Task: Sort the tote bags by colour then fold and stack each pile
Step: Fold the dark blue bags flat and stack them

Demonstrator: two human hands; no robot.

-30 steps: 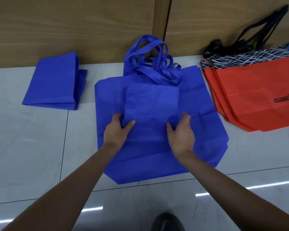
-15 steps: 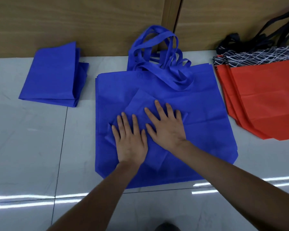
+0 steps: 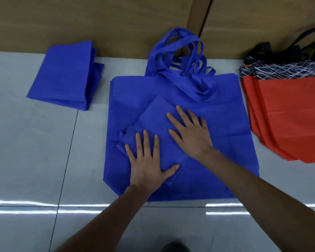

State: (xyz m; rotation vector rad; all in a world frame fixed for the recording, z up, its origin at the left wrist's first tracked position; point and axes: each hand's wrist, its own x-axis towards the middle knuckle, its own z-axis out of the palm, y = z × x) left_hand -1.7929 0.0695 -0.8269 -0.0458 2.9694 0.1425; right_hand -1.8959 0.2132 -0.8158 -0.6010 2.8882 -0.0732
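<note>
Left hand (image 3: 147, 162) and right hand (image 3: 191, 135) lie flat on the folded blue bag (image 3: 153, 120), atop the unfolded blue pile (image 3: 225, 133); each grip apart, fingers straight, pressing down.

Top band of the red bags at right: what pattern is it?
The top band is black with crisscrossing white lines; head view.
</note>
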